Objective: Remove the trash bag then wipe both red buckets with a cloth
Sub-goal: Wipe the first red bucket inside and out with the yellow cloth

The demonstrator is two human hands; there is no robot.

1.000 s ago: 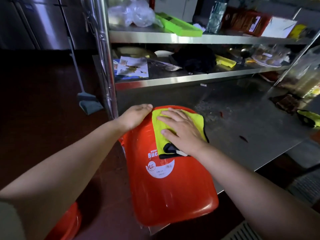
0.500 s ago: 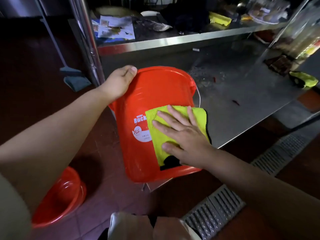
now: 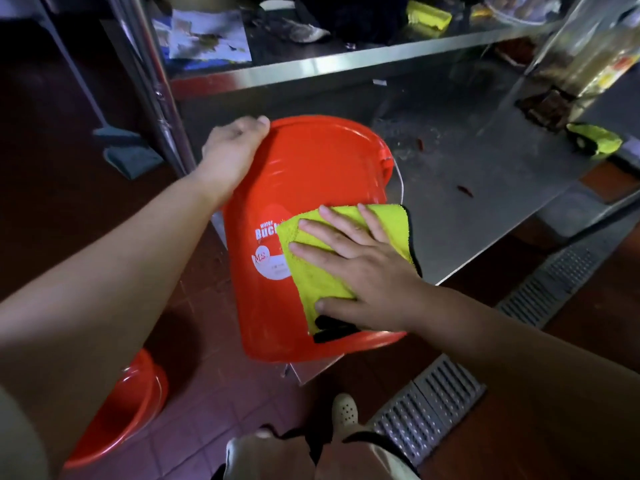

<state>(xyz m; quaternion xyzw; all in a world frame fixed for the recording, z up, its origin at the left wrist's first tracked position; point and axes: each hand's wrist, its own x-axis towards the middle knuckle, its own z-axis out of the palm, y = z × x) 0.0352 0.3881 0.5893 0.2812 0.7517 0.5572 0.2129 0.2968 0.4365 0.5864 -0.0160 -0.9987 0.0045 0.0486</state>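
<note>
A red bucket (image 3: pixel 311 188) with a white label lies tilted on its side at the front corner of the steel table (image 3: pixel 485 188). My left hand (image 3: pixel 232 150) grips its far upper edge, fingers curled over it. My right hand (image 3: pixel 353 265) lies flat with spread fingers on a yellow-green cloth (image 3: pixel 322 271), pressing it against the bucket's side next to the label. A second red bucket (image 3: pixel 117 410) stands on the floor at the lower left, partly hidden by my left arm.
A steel shelf (image 3: pixel 311 67) with papers and clutter runs above the table's back. Another yellow-green cloth (image 3: pixel 595 140) lies at the table's right end. A mop (image 3: pixel 128 154) leans at the left. A metal floor drain grate (image 3: pixel 450 393) runs along the tiled floor by my feet.
My right hand slid the cloth from the bucket's far end down its side towards me. The view dropped lower, bringing my feet and the floor bucket into sight.
</note>
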